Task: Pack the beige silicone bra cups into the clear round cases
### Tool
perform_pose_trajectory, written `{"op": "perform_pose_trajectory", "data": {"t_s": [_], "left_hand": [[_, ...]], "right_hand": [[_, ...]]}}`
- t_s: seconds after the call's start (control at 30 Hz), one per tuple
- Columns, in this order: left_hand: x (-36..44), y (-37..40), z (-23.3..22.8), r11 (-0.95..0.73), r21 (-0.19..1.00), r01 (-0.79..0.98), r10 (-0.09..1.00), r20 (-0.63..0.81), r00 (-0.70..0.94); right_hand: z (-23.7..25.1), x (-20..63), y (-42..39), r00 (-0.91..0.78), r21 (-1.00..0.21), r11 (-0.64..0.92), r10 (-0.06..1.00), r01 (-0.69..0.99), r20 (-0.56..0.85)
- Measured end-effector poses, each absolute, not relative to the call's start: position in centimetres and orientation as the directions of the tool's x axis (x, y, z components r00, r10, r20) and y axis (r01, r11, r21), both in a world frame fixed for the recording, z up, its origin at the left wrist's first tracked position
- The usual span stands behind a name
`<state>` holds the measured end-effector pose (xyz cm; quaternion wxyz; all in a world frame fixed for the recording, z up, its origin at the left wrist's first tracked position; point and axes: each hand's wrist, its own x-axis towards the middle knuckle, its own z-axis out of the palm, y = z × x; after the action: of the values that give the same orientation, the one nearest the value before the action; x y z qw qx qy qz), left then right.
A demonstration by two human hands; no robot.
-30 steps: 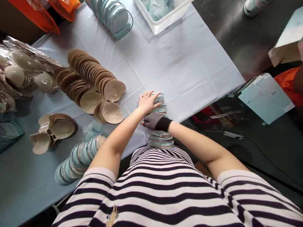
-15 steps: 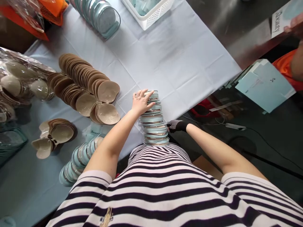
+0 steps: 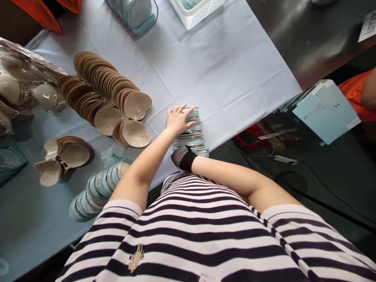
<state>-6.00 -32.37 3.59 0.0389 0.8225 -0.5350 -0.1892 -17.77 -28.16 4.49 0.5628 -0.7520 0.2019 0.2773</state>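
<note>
A row of clear plastic cases (image 3: 192, 140) with pale blue and beige contents stands at the table edge against my striped shirt. My left hand (image 3: 178, 119), bare, lies on the far part of this row with its fingers spread. In a black dotted glove, my right hand (image 3: 182, 157) reaches across the near end of the row; its fingers are hidden, so I cannot see whether they grip a case. Left of my hands, beige adhesive bra cups (image 3: 135, 133) are nested in long rows. A smaller nested set of bra cups (image 3: 75, 154) lies farther left.
Similar filled cases (image 3: 101, 184) lie by my left forearm. Empty-looking clear cases (image 3: 141, 15) and a white basket (image 3: 194, 17) are at the back. Plastic-wrapped cups (image 3: 26, 86) sit far left. Light blue boxes (image 3: 326, 111) and another person's arm (image 3: 369, 88) are at right.
My gloved right hand has moved left, from beside the row of cases to over its near end. My left hand stays on the row. The view has shifted slightly.
</note>
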Motion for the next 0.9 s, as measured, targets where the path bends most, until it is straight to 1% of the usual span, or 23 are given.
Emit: {"op": "perform_pose_trajectory", "data": {"t_s": [0.1, 0.17, 0.2, 0.23, 0.27, 0.3, 0.33, 0.37, 0.4, 0.43, 0.47, 0.53, 0.6, 0.63, 0.7, 0.8, 0.9], "left_hand": [[-7.2, -29.3, 3.8, -0.445, 0.312, -0.839, -0.894, -0.197, 0.402], [-9.4, -25.7, 3.6, -0.383, 0.364, -0.849, -0.924, -0.152, 0.352], [-10.8, -23.7, 3.2, -0.321, 0.386, -0.865, -0.947, -0.147, 0.286], [-12.1, -21.8, 2.8, -0.251, 0.402, -0.881, -0.966, -0.161, 0.202], [-13.2, -20.2, 2.3, -0.184, 0.412, -0.892, -0.975, -0.192, 0.112], [-14.0, -18.9, 1.8, -0.134, 0.417, -0.899, -0.973, -0.228, 0.039], [-14.5, -18.0, 1.3, -0.102, 0.415, -0.904, -0.964, -0.265, -0.013], [-14.6, -17.5, 1.0, -0.086, 0.407, -0.909, -0.954, -0.296, -0.043], [-14.4, -17.3, 0.9, -0.081, 0.393, -0.916, -0.947, -0.317, -0.052], [-14.0, -17.3, 1.1, -0.083, 0.375, -0.923, -0.944, -0.326, -0.047], [-13.6, -17.5, 1.4, -0.087, 0.354, -0.931, -0.945, -0.325, -0.036], [-13.2, -17.6, 2.4, -0.119, 0.305, -0.945, -0.952, -0.306, 0.021], [-13.9, -17.5, 3.3, -0.204, 0.261, -0.944, -0.948, -0.291, 0.125], [-14.7, -17.3, 3.5, -0.258, 0.246, -0.934, -0.939, -0.292, 0.182], [-16.5, -17.0, 3.3, -0.359, 0.221, -0.907, -0.909, -0.302, 0.287], [-18.6, -17.1, 2.2, -0.453, 0.171, -0.875, -0.874, -0.279, 0.398], [-19.2, -17.4, 1.3, -0.492, 0.145, -0.858, -0.861, -0.222, 0.457]], "right_hand": [[3.9, -20.8, -32.4, 0.807, -0.689, -0.454, -0.128, -0.564, -0.577], [2.7, -25.0, -35.9, 0.793, -0.666, -0.440, -0.233, -0.603, -0.564], [1.8, -27.3, -37.3, 0.763, -0.634, -0.427, -0.305, -0.645, -0.571], [0.7, -29.5, -38.2, 0.694, -0.582, -0.378, -0.385, -0.720, -0.608], [-0.6, -31.4, -38.6, 0.639, -0.548, -0.330, -0.361, -0.769, -0.679], [-1.8, -32.8, -38.5, 0.617, -0.550, -0.289, -0.257, -0.784, -0.744], [-3.0, -33.8, -38.1, 0.612, -0.569, -0.250, -0.153, -0.784, -0.776], [-4.1, -34.2, -37.4, 0.631, -0.608, -0.223, -0.049, -0.762, -0.774], [-5.0, -34.3, -36.7, 0.666, -0.654, -0.210, 0.016, -0.727, -0.746], [-5.7, -34.0, -36.0, 0.704, -0.693, -0.215, 0.035, -0.688, -0.709], [-6.1, -33.5, -35.4, 0.739, -0.722, -0.238, 0.025, -0.649, -0.673], [-6.4, -32.4, -34.8, 0.783, -0.741, -0.307, -0.021, -0.597, -0.622], [-6.4, -31.4, -34.5, 0.795, -0.745, -0.335, -0.023, -0.578, -0.606], [-6.4, -31.1, -34.4, 0.796, -0.753, -0.319, -0.010, -0.576, -0.605], [-6.5, -30.5, -34.0, 0.787, -0.765, -0.236, 0.002, -0.599, -0.617], [-6.9, -30.3, -33.1, 0.776, -0.770, -0.103, -0.061, -0.630, -0.627], [-6.7, -30.5, -32.6, 0.796, -0.792, -0.088, -0.115, -0.604, -0.594]]}}
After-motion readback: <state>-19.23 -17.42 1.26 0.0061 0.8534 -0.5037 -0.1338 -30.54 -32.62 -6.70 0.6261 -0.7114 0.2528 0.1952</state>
